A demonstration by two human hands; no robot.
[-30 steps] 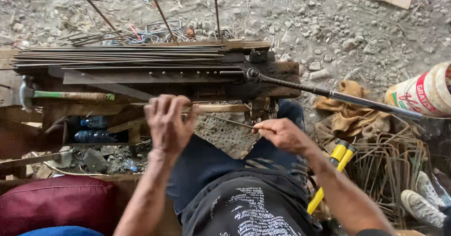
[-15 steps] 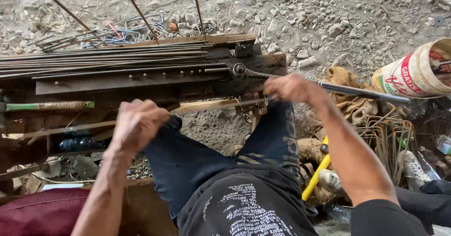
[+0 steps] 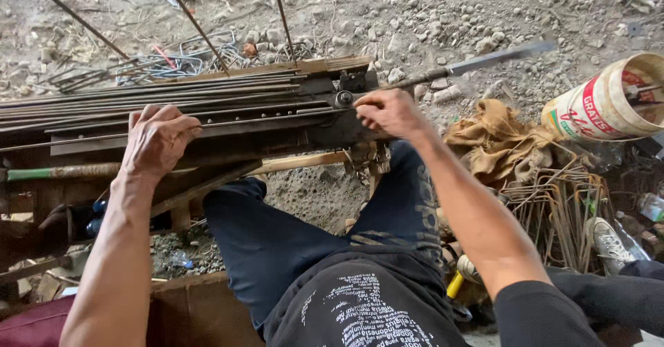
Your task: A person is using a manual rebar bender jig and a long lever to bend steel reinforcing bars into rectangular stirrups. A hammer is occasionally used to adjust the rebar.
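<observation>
A bundle of thin steel rods (image 3: 159,101) (too many to count) lies along one metal bending bench (image 3: 207,129). The left hand (image 3: 155,139) rests on the rods, fingers curled over them. At the bench's right end the right hand (image 3: 391,112) is closed by the lever handle (image 3: 477,62). Right of the bench, one bucket (image 3: 609,101) lies tipped, contents unclear.

Outdoor rebar-bending worksite, gravel ground (image 3: 415,8), steel rods (image 3: 173,91), bent stirrups (image 3: 553,209)

Lever bar (image 3: 484,61) — blurred, tip indistinct
</observation>
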